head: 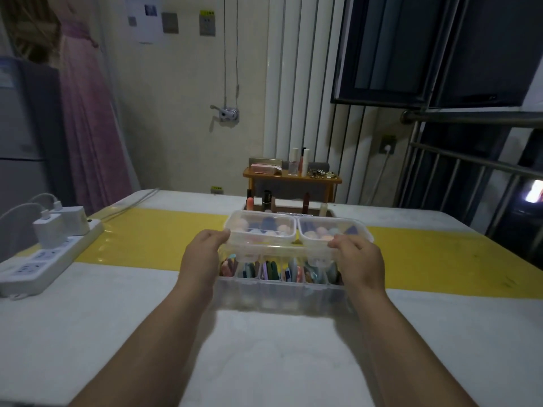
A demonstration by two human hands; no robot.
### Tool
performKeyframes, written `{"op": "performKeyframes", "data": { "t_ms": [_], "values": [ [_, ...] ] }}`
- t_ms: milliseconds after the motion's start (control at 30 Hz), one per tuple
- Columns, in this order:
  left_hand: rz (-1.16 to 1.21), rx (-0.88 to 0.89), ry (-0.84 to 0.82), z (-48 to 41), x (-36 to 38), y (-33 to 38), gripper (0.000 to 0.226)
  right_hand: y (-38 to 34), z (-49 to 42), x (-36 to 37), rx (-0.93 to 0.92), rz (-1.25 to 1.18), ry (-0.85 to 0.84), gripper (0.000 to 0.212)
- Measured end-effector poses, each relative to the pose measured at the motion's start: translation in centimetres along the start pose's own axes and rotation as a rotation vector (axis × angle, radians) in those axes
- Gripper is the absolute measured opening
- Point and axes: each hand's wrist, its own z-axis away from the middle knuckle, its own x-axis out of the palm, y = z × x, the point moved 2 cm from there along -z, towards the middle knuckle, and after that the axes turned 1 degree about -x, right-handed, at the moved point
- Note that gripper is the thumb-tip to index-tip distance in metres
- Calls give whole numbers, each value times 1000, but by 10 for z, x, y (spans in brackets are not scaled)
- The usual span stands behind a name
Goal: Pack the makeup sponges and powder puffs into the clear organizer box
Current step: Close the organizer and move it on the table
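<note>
The clear organizer box point(282, 298) sits in the middle of the white table point(117, 318), partly on a yellow strip point(152, 239). Its bottom part has a row of little slots, and flat powder puffs point(271, 270) of many colors stand on edge in them.

Over the box is a clear tray point(264, 247) with two round-cornered bins side by side. Small makeup sponges point(269, 224) in pink, orange and dark blue lie inside both bins. The left hand point(202, 251) grips the tray's left end with curled fingers. The right hand point(357, 259) grips the right end the same way. The tray looks lifted a bit above the box, but the clear plastic makes that hard to tell.

Just behind the box stand some lipsticks point(267, 198). Farther back is a small wooden shelf point(293, 179) with bottles. A white power strip point(44, 259) with two chargers point(48, 230) plugged in lies at the left edge of the table.
</note>
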Motion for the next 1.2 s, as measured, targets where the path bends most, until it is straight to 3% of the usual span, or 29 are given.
{"op": "performKeyframes", "data": {
  "t_ms": [100, 233, 433, 667, 767, 867, 1000, 1133, 1200],
  "values": [
    [6, -37, -7, 6, -3, -7, 7, 6, 11, -1, -21, -4, -48, 22],
    [-109, -23, 5, 12, -8, -13, 15, 12, 19, -4, -19, 45, -73, 28],
    [-30, -11, -12, 27, -6, -12, 18, 16, 26, -4, -53, 17, -59, 27],
    [-47, -18, -171, 32, -13, -21, 14, 19, 33, -2, -167, 153, -127, 17],
    [-314, 85, -218, 24, -19, -21, 37, 24, 31, -7, -205, 149, -319, 36],
    [-405, 116, -252, 24, -21, -20, 49, 27, 31, -12, -209, 154, -435, 46],
    [-525, 162, -228, 24, -22, -18, 65, 27, 30, -12, -227, 151, -418, 50],
    [-513, 104, -216, 24, -24, -20, 107, 32, 28, -15, -162, 18, -354, 68],
    [-509, 60, -229, 24, -27, -23, 105, 34, 28, -15, -82, -23, -355, 70]
  ]
}}
